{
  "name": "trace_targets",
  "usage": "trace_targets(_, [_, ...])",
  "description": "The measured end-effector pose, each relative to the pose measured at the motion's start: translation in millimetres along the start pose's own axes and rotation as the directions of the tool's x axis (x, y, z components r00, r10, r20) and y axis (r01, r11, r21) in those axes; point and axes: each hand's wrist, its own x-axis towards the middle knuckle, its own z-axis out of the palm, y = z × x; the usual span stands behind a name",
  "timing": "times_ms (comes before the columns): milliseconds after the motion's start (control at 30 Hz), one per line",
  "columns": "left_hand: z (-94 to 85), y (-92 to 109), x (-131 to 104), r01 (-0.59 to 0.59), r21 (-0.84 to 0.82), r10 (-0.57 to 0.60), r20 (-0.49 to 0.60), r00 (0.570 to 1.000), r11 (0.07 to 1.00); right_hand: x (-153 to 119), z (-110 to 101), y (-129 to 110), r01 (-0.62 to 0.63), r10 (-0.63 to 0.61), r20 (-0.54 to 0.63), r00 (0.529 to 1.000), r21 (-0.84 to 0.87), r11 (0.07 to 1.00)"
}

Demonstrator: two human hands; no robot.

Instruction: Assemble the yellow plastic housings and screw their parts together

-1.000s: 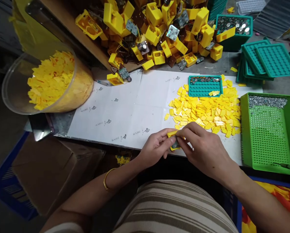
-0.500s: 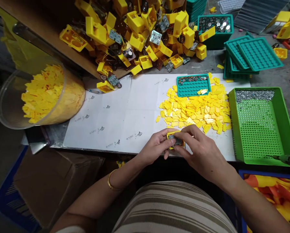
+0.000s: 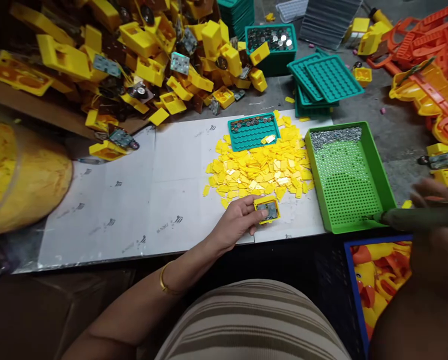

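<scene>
Our grey surface (image 3: 349, 112) bears a white sheet (image 3: 126, 200) reaching left of our left fingers (image 3: 257, 217), yellow chips (image 3: 261, 167) just beyond them, teal trays (image 3: 334, 77) farther off, a green basket (image 3: 376, 175) rightward.

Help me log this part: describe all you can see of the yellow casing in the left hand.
The yellow casing is roughly rectangular and looks plastic, its open side facing the camera. A grey insert sits inside. The left hand grips its left end, thumb over the insert, near the white sheet's front edge.
</scene>
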Motion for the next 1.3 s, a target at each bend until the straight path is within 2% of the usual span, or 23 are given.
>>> trace_targets(67, [6.4,0,3,0.024,0.018,-0.024,0.027,0.999,1.0,2,-5,11,-0.048,0.075,-0.163,0.984,0.165,0.985])
trace_targets(133, [13.6,-1,6,0.074,0.027,-0.076,0.085,0.993,0.997,8,-8,17,-0.029,0.081,-0.177,0.981,0.279,0.96])
trace_targets(200, [23.2,-2,7,0.115,0.056,-0.121,0.13,0.984,0.992,17,-7,17,0.029,0.024,-0.174,0.985,0.295,0.955])
trace_targets(267, [34.5,-5,10,0.13,0.096,-0.143,0.143,0.979,0.987,28,-3,14,0.064,0.035,-0.303,0.952,0.313,0.948])
trace_targets(333, [46.1,-8,14,0.138,0.122,-0.157,0.164,0.974,0.983,42,5,12,0.06,0.064,-0.384,0.921,0.302,0.951])
trace_targets(467, [64.0,-13,24,0.173,0.109,-0.192,0.204,0.96,0.979,67,21,19,0.13,0.115,-0.5,0.858,0.428,0.895])
trace_targets(533, [68.5,-14,29,0.188,0.113,-0.209,0.218,0.953,0.976,74,26,25,0.145,0.128,-0.516,0.847,0.456,0.878])
trace_targets(733, [68.3,-14,35,0.197,0.152,-0.23,0.243,0.942,0.969,85,38,38,0.19,0.018,-0.48,0.877,0.381,0.905])
trace_targets(900, [67.3,-14,35,0.211,0.147,-0.242,0.242,0.94,0.966,93,47,44,0.144,0.061,-0.513,0.856,0.35,0.925])
trace_targets(1033, [68.6,-11,35,0.228,0.129,-0.252,0.216,0.943,0.965,95,48,47,0.188,0.043,-0.528,0.848,0.376,0.907])
trace_targets(1133, [69.2,-10,35,0.236,0.117,-0.256,0.203,0.945,0.965,95,48,48,0.176,0.049,-0.536,0.843,0.36,0.916])
trace_targets(1300, [67.8,-12,37,0.245,0.093,-0.258,0.172,0.951,0.965,94,50,47,0.128,0.058,-0.501,0.864,0.328,0.936])
